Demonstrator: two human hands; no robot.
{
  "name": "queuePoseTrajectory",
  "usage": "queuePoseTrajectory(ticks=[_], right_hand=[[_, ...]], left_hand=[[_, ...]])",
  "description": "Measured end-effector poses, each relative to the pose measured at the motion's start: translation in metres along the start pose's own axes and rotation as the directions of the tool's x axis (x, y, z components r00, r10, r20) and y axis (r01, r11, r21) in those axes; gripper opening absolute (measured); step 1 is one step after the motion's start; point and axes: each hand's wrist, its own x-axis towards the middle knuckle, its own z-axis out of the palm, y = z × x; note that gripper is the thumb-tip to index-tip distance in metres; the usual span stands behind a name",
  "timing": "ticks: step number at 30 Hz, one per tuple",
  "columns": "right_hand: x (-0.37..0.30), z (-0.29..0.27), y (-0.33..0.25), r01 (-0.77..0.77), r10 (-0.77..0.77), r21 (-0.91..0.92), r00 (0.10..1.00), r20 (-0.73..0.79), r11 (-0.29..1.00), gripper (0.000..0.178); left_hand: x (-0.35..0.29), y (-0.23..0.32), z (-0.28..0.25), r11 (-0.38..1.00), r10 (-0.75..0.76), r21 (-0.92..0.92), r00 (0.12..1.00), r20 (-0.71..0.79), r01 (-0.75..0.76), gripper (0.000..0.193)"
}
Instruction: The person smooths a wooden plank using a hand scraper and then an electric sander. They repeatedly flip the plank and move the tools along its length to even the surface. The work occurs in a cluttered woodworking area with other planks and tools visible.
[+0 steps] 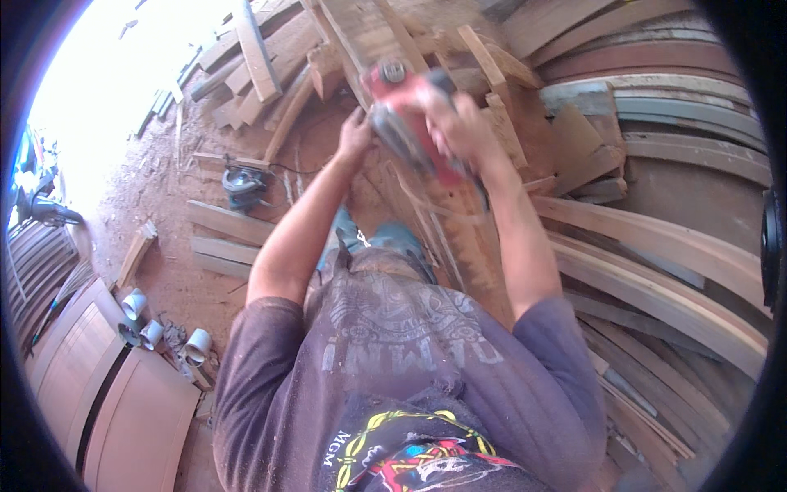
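A red electric planer (397, 95), smeared by motion, rests on a long wooden board (348, 33) in front of me. My right hand (464, 131) is closed around the planer's handle. At the board's left edge, beside the planer, my left hand (356, 136) has its fingers curled, apparently gripping the board; blur hides its fingertips. Part of the board nearer my body (467, 238) carries sawdust. The planer hides the wood directly under it.
A teal power tool (244, 187) sits on the dusty floor at left. Long planks (656, 271) are stacked along the right, and offcuts (259, 57) lie at the far left. Curved panels (143, 418) and several white cups (197, 344) stand near left.
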Motion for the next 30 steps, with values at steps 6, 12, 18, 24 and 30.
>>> queuePoseTrajectory(ticks=[6, 12, 18, 24, 30], right_hand=[[-0.295, -0.001, 0.105, -0.294, 0.305, 0.089, 0.941, -0.148, 0.952, 0.044], [-0.327, 0.009, 0.103, -0.398, 0.435, 0.226, 0.888, -0.146, 0.889, 0.039], [-0.149, 0.012, 0.062, -0.133, 0.149, 0.093, 0.971, -0.186, 0.987, 0.054], [0.051, -0.008, 0.006, -0.078, 0.081, 0.057, 0.995, -0.05, 0.995, 0.053], [-0.074, -0.014, 0.026, -0.11, 0.121, 0.152, 0.991, -0.059, 0.982, 0.056]], left_hand=[[-0.044, -0.071, -0.105, 0.979, -0.145, -0.159, 0.986, -0.083, 0.131, 0.068], [-0.163, -0.257, -0.245, 0.785, -0.62, -0.305, 0.671, -0.407, 0.54, 0.043], [-0.204, -0.256, -0.23, 0.725, -0.635, -0.583, 0.683, -0.361, 0.366, 0.048], [-0.117, -0.153, -0.195, 0.935, -0.243, -0.307, 0.951, -0.192, 0.177, 0.056], [-0.076, -0.022, -0.134, 0.986, -0.025, -0.169, 0.988, -0.151, -0.001, 0.054]])
